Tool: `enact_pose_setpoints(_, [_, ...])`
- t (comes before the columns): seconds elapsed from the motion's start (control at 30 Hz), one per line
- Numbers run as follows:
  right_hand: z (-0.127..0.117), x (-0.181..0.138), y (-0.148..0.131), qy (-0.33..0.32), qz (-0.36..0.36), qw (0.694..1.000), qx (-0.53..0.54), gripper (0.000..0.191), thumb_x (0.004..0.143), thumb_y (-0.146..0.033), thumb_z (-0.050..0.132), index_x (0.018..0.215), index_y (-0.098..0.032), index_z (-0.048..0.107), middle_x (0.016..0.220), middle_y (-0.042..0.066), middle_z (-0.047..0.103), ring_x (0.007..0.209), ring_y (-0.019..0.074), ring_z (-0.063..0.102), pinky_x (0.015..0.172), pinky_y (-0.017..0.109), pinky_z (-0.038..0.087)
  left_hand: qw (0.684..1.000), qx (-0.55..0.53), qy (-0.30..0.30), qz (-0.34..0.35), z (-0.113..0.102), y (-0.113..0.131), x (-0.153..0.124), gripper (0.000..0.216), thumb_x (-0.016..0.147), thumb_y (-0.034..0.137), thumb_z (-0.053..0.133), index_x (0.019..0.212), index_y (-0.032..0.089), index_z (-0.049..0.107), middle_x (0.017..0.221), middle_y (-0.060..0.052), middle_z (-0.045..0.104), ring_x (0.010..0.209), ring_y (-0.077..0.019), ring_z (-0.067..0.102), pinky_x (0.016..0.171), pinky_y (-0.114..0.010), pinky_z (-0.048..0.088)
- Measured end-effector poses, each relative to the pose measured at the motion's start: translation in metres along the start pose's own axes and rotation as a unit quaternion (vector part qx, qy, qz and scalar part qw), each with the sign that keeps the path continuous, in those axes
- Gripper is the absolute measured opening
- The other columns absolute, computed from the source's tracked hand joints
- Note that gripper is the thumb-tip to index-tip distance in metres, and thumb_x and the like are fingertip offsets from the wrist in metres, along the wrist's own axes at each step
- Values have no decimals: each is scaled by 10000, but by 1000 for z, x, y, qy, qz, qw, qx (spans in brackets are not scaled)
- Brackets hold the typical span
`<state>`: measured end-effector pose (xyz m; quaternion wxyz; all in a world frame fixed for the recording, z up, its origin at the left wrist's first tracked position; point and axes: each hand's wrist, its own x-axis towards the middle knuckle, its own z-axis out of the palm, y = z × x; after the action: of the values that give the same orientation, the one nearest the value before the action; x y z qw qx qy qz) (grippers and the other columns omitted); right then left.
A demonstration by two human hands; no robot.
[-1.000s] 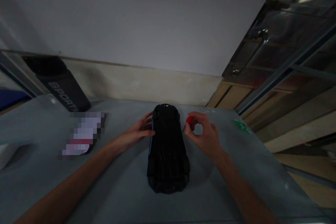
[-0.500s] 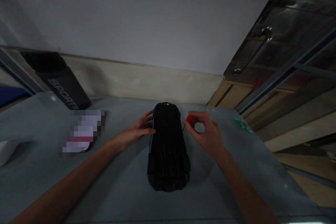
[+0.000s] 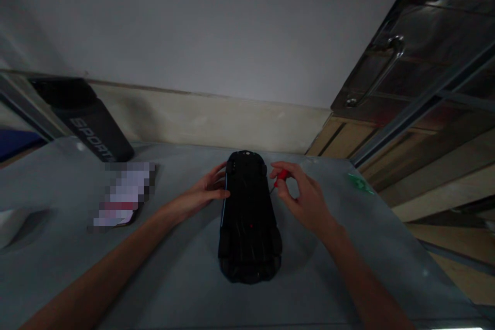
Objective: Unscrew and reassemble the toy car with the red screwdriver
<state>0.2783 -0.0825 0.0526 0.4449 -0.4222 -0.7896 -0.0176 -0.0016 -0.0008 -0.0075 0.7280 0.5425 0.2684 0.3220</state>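
A black toy car [image 3: 249,206] lies upside down on the table, wheels up and its length pointing away from me. My left hand [image 3: 207,188] grips the car's left side, thumb on the edge of the underside and fingers along the flank. In my right hand [image 3: 303,193] is a small screwdriver [image 3: 281,176] with a red handle. Its thin shaft slants down and left to the car's right side. Whether the tip touches the car or sits in a screw, I cannot tell.
A dark bottle [image 3: 91,124] lettered SPORT stands at the back left, with a blurred-out phone [image 3: 126,193] in front. A white object [image 3: 11,224] sits at the left edge. Green plastic [image 3: 360,183] lies at right. A wall [image 3: 216,118] borders the table's back.
The fingers of my right hand have shifted on the screwdriver, and its red handle now leans a little further right and shows more. My left hand and the car look the same.
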Motion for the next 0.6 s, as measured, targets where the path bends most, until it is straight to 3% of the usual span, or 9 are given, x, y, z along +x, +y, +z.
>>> enact_pose_setpoints(0.17, [3, -2, 0, 21, 17, 999, -38, 260, 1067, -227, 622, 1321, -282, 617, 797, -34, 607, 683, 164, 636, 742, 301, 593, 1000, -5, 0, -5, 1, 1, 0, 990, 816, 226, 893, 1671, 367, 416, 1731, -100, 454, 1593, -381, 403, 1296, -567, 295])
enact_pose_setpoints(0.4, [-2, 0, -3, 0, 2, 1000, -25, 366, 1011, -139, 548, 1349, -271, 599, 917, 5, 687, 765, 180, 692, 785, 320, 605, 1000, 10, 7, -7, 5, 6, -1, 971, 808, 214, 873, 1665, 357, 440, 1736, -99, 453, 1576, -372, 430, 1306, -570, 297])
enact_pose_setpoints(0.6, [2, 0, -3, 33, 12, 998, -42, 243, 1051, -223, 614, 1284, -282, 650, 808, -20, 651, 672, 170, 645, 718, 307, 576, 1000, 3, 7, -9, 3, 6, 0, 895, 805, 187, 868, 1606, 398, 529, 1697, -61, 513, 1591, -380, 419, 1295, -560, 311])
